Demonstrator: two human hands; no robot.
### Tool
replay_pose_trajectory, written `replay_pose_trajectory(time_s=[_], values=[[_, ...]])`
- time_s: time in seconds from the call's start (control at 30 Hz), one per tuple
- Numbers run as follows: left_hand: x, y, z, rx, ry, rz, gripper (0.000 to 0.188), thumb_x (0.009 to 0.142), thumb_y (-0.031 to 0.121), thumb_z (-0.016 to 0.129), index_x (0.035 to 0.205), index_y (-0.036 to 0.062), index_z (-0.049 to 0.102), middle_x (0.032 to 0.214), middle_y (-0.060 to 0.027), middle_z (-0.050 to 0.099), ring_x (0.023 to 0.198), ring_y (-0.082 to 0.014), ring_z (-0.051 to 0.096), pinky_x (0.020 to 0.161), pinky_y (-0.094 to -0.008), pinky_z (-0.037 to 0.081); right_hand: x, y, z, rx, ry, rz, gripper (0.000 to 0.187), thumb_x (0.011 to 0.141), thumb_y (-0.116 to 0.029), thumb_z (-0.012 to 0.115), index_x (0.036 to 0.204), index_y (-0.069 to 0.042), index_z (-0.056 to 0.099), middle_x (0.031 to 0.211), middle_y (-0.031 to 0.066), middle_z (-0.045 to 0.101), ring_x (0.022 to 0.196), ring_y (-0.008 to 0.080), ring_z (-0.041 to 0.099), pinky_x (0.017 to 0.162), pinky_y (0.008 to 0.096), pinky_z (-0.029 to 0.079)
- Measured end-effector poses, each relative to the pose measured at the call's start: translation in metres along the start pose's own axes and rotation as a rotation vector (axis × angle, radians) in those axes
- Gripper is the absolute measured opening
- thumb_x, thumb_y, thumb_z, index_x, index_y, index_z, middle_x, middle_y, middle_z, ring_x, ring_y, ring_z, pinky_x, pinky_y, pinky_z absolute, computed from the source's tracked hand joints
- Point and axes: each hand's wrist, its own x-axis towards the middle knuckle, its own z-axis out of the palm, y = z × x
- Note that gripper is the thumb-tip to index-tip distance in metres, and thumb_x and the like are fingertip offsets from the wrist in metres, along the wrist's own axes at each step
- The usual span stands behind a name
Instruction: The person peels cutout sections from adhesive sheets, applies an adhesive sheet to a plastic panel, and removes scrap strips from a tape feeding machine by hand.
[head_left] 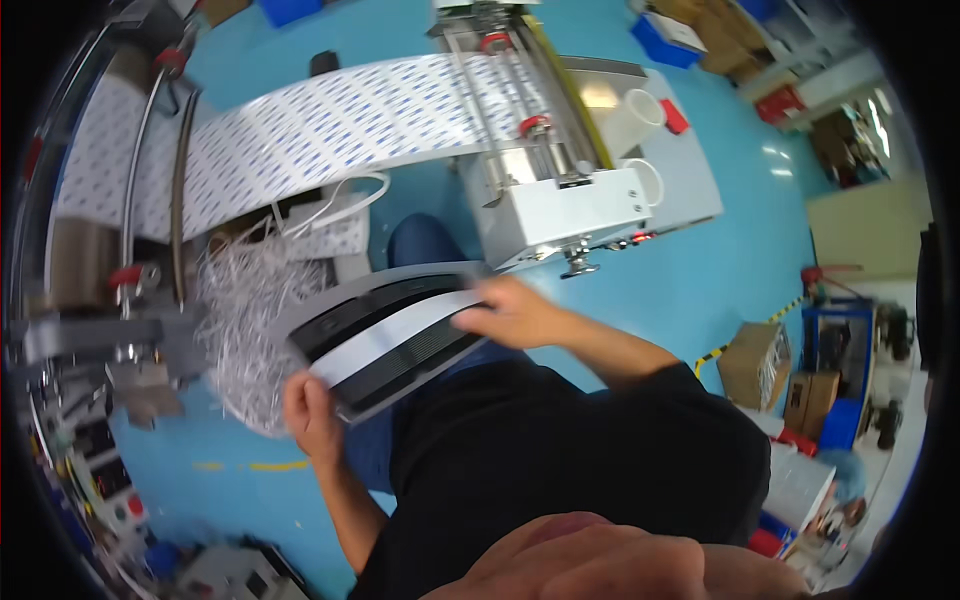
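In front of my body I hold a flat, slightly curved panel with a grey border, dark bands and a white stripe along its length. Its exact kind I cannot make out, as motion blurs it. The fingers of my left hand close on its near left corner. At the opposite, right end, my right hand grips it with the thumb on top. The panel tilts, its right end lying farther away from me. Beyond it, a wide white web of film with small blue print runs between machine rollers.
A heap of shredded white strips lies at the left, beside a roller frame. Ahead stands a white machine housing with a protruding knob. Cardboard boxes and a blue shelf rack line the right side.
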Motion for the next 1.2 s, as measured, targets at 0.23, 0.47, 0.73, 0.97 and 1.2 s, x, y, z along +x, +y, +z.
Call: replay_pose_trajectory(time_s=[0.23, 0.47, 0.73, 0.97, 1.2], values=[[0.095, -0.033, 0.113, 0.524, -0.496, 0.123, 0.027, 0.084, 0.021, 0.060, 0.100, -0.0015, 0.058, 0.088, -0.0148, 0.062, 0.083, -0.0283, 0.061, 0.073, -0.0358, 0.048, -0.122, 0.013, -0.136, 0.481, 1.230, -0.196, 0.005, 0.087, -0.007, 0.055, 0.084, -0.004, 0.051, 0.082, 0.0067, 0.058, 0.062, 0.0097, 0.049, 0.057, 0.0249, 0.043], [0.185, -0.139, 0.116, 1.471, -0.354, 0.400, 0.063, 0.074, 0.032, 0.068, 0.128, 0.0089, 0.044, 0.132, -0.0213, 0.040, 0.116, -0.0384, 0.044, 0.091, -0.0456, 0.042, -0.225, 0.237, -0.272, 0.924, 1.525, -0.046, 0.007, 0.090, -0.010, 0.054, 0.087, -0.004, 0.051, 0.068, 0.0022, 0.052, 0.049, 0.0076, 0.044, 0.044, 0.0222, 0.037], [0.251, -0.206, 0.039, 1.289, -0.074, 0.389, 0.013, 0.080, 0.018, 0.055, 0.083, 0.0090, 0.064, 0.077, -0.0141, 0.062, 0.074, -0.0300, 0.061, 0.069, -0.0443, 0.048, -0.211, 0.339, -0.310, 0.993, 1.640, 0.215, 0.011, 0.091, -0.014, 0.051, 0.089, -0.004, 0.054, 0.072, 0.0025, 0.055, 0.057, 0.0098, 0.049, 0.048, 0.0230, 0.039], [0.239, -0.234, 0.030, 1.860, -0.353, 0.156, 0.017, 0.077, 0.022, 0.057, 0.072, 0.0077, 0.064, 0.072, -0.0108, 0.064, 0.070, -0.0277, 0.065, 0.061, -0.0427, 0.050, -0.206, 0.391, -0.331, 0.914, 1.519, 0.557, 0.016, 0.087, -0.020, 0.059, 0.092, -0.006, 0.055, 0.071, 0.0049, 0.054, 0.059, 0.0129, 0.054, 0.051, 0.0233, 0.047], [0.238, -0.206, 0.036, 1.605, -0.760, -0.097, 0.024, 0.081, 0.020, 0.047, 0.087, 0.0027, 0.064, 0.085, -0.0175, 0.066, 0.084, -0.0339, 0.064, 0.072, -0.0493, 0.050, -0.255, 0.367, -0.355, 0.238, 1.530, 0.423, 0.020, 0.088, -0.019, 0.055, 0.102, -0.006, 0.061, 0.063, -0.0013, 0.052, 0.048, 0.0074, 0.040, 0.042, 0.0227, 0.030]])
